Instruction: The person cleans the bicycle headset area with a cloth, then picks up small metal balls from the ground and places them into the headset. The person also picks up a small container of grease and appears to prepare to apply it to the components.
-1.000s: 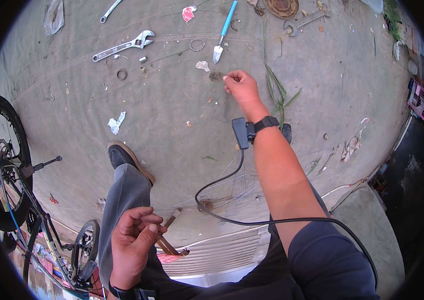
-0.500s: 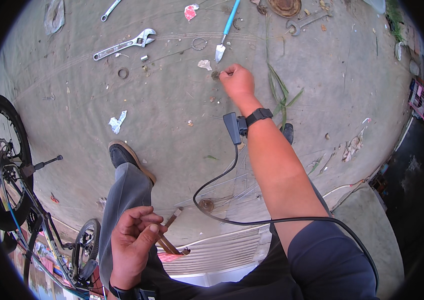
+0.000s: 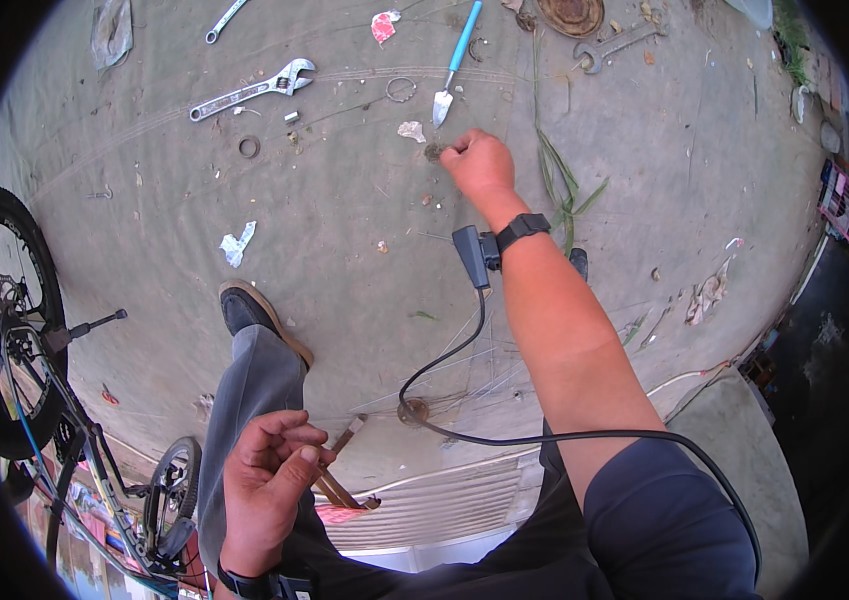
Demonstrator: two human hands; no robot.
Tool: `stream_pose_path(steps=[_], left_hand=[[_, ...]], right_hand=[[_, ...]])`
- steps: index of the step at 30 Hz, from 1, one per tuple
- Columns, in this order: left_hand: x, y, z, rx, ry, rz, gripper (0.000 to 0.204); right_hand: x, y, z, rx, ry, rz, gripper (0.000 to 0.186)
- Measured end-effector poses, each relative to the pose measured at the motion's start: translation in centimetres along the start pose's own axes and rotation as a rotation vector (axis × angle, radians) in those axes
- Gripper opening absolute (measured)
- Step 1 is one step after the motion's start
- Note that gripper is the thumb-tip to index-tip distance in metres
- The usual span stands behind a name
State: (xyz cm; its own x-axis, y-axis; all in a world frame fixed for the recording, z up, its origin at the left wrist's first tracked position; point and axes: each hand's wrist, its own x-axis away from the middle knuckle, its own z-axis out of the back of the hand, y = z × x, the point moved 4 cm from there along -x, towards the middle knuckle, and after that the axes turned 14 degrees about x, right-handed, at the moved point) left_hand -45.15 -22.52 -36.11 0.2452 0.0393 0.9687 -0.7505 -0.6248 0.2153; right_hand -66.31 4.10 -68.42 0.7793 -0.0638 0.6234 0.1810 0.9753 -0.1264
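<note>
My right hand (image 3: 482, 165) reaches out over the ground, its thumb and fingers pinched together at the edge of a small dark, fuzzy clump (image 3: 435, 152). What sits between the fingertips is hidden. Just beyond it are a small trowel-like tool (image 3: 460, 48) with a blue handle and a crumpled pale scrap (image 3: 411, 131). Above my left thigh, my left hand (image 3: 273, 480) hangs with loosely curled fingers that stand apart, and I see nothing held in it. Behind its thumb shows a brown bar-like piece (image 3: 348, 434), partly covered by the hand.
An adjustable wrench (image 3: 253, 90), a metal ring (image 3: 249, 147) and an open-end wrench (image 3: 617, 45) lie on the ground. A bicycle (image 3: 30, 350) stands at the left. A black cable (image 3: 565, 438) crosses my right arm. Thin wires (image 3: 480, 365) and long green leaves (image 3: 560, 175) lie near that arm.
My right forearm and the cable have shifted slightly to the right. The right hand stays pinched beside the dark clump, and the left hand has barely moved.
</note>
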Motion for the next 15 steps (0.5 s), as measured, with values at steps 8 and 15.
stream_pose_path(steps=[8,15], left_hand=[[0.0,0.0,0.1,0.006,0.014,0.005,0.035],[-0.1,-0.1,-0.3,-0.009,0.063,-0.028,0.032]], right_hand=[[1.0,3.2,-1.3,-0.525,-0.104,0.053,0.015],[4.0,4.0,-2.4,-0.276,-0.128,0.174,0.016]])
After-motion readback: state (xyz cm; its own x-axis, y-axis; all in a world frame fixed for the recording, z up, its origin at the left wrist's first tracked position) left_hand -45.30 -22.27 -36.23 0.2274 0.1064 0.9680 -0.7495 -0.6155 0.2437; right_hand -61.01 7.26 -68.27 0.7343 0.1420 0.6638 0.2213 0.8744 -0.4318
